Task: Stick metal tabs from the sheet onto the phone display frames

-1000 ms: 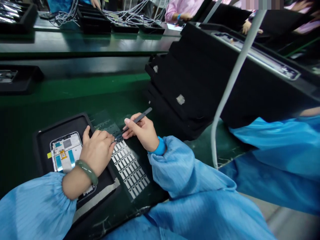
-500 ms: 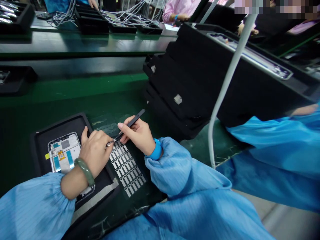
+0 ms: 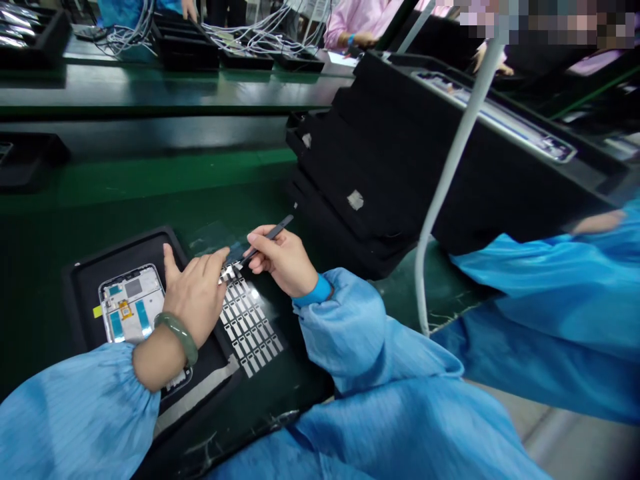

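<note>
My right hand (image 3: 285, 260) grips dark tweezers (image 3: 276, 230), their tips reaching down-left to the upper end of a sheet of small silvery labels (image 3: 253, 320). That upper end is bent up between the tweezer tips and my left hand (image 3: 197, 287). My left hand appears to pinch the sheet's edge with index finger and thumb, the thumb mostly hidden; its little finger sticks up. Beneath my left wrist, partly covered, lies an opened phone housing (image 3: 133, 293) with blue-green patches and a yellow tab. It rests in a black tray (image 3: 85, 287).
Stacked black trays (image 3: 360, 167) stand at the right, the top one holding a phone frame (image 3: 500, 120). A grey cable (image 3: 450, 180) hangs in front of them. A co-worker's blue sleeve (image 3: 555, 267) is at far right. White cables (image 3: 250, 37) and boxes line the raised shelf.
The label sheet has shifted slightly up and left, and its upper end is now bent up. My left fingers have straightened; my right hand with the tweezers has moved a little right.
</note>
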A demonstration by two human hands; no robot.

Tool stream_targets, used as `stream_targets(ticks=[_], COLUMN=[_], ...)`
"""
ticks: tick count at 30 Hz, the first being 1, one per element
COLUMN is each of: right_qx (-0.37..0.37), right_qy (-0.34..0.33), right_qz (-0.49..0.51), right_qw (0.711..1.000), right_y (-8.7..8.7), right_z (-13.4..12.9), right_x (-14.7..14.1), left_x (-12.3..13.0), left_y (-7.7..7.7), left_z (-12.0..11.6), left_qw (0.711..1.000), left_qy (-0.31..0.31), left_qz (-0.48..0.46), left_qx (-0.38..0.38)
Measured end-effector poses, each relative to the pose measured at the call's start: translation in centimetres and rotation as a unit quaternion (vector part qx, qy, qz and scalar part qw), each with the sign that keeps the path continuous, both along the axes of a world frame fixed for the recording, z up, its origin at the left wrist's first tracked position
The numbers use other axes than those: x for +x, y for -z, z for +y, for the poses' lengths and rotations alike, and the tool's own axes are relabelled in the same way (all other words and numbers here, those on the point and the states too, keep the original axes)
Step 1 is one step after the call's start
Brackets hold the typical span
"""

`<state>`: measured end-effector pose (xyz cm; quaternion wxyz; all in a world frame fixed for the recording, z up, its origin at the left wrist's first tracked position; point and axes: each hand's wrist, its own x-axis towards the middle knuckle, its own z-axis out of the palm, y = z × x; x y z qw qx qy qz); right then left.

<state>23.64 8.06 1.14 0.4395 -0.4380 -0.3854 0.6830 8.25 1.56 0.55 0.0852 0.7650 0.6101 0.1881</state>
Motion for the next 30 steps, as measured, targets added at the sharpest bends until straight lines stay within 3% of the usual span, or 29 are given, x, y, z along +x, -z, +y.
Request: stream_targets(ticks=[5, 8, 11, 14, 22, 30], right_qx=[-0.032, 0.003, 0.034, 0.061, 0.15, 0.137], right_qy=[0.05, 0.054, 0.023, -0.01, -0.102, -0.163], right_qz=[0.054, 0.074, 0.081, 0.077, 0.022, 0.021], right_qw=[0.997, 0.996, 0.996, 0.995, 0.983, 0.977], right_y=[-0.3, -0.6, -1.2, -1.8, -3.8, -3.9], right_z=[1.2, 1.0, 0.2, -0.7, -1.9, -2.1], right_x=[0.9, 0.6, -0.6, -2.1, -4.9, -7.6], left_x=[-0.1, -0.4, -1.1, -1.7, -4.5, -7.4], left_y=[0.4, -0.2, -1.5, -2.4, -3.2, -2.5], left_z=[0.8, 0.8, 0.3, -0.4, -2.4, -3.9], left_qw=[0.997, 0.996, 0.986, 0.969, 0.957, 0.941], left_qy=[-0.014, -0.058, -0.063, -0.034, -0.065, -0.094], left_qz=[-0.049, -0.068, -0.134, -0.218, -0.278, -0.324], left_qx=[-0.056, -0.003, 0.083, 0.11, 0.047, 0.016])
